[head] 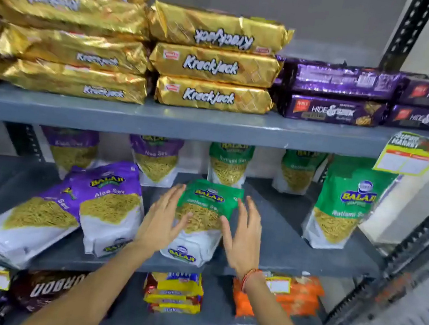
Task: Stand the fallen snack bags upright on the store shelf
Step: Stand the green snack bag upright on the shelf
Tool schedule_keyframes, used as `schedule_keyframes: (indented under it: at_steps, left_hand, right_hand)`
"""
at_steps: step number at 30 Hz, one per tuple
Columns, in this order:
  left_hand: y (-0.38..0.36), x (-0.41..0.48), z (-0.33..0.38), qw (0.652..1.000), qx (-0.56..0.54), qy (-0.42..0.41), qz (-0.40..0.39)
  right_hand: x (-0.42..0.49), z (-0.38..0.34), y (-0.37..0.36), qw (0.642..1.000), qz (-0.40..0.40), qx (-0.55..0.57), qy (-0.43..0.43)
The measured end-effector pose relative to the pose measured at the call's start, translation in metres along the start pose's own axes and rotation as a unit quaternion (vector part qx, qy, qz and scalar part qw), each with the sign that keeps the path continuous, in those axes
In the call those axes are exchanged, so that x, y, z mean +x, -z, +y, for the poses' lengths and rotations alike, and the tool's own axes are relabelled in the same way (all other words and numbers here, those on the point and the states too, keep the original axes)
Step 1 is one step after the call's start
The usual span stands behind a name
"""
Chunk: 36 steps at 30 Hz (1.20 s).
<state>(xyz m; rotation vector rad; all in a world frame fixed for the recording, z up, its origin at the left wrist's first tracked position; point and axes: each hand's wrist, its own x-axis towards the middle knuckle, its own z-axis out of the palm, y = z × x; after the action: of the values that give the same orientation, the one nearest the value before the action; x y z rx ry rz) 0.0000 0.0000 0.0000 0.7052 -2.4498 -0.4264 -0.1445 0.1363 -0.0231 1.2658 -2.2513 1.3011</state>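
A green Balaji snack bag (pixel 204 217) stands near the front edge of the middle grey shelf (pixel 292 245). My left hand (pixel 165 219) is at its left side and my right hand (pixel 244 234) at its right side, fingers spread, thumbs close to or touching the bag. Left of it, two purple Aloo Sev bags lean: one (pixel 112 206) tilted back, another (pixel 28 221) lying almost flat. A second green bag (pixel 345 205) stands upright at the right. Several more purple and green bags stand along the back of the shelf.
The top shelf holds stacked gold Krackjack packs (pixel 216 63) and purple Hide & Seek packs (pixel 336 94). A price tag (pixel 407 156) hangs from its edge. Below are yellow (pixel 173 291), orange (pixel 291 294) and brown packs (pixel 52 288). A black slotted upright (pixel 416 251) bounds the right side.
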Motion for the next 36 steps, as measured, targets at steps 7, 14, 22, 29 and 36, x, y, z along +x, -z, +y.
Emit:
schedule_keyframes:
  at_steps: [7, 14, 22, 29, 36]
  left_hand:
    - [-0.043, 0.042, -0.023, 0.871, -0.197, 0.408, -0.188]
    - [-0.032, 0.042, -0.034, 0.734, -0.445, 0.438, -0.266]
    - [-0.021, 0.017, -0.028, 0.788, -0.486, 0.36, -0.112]
    - [-0.013, -0.004, -0.023, 0.816, -0.501, 0.286, -0.037]
    - [-0.015, -0.004, -0.022, 0.816, -0.506, 0.28, -0.018]
  right_hand:
    - [0.013, 0.03, -0.033, 0.867, -0.262, 0.204, -0.371]
    - [0.023, 0.033, -0.047, 0.76, -0.37, 0.299, -0.443]
    - [0.023, 0.03, -0.033, 0.8, -0.316, 0.39, -0.33]
    - [0.026, 0.025, -0.022, 0.822, -0.299, 0.417, -0.246]
    - [0.03, 0.027, -0.021, 0.833, -0.298, 0.41, -0.223]
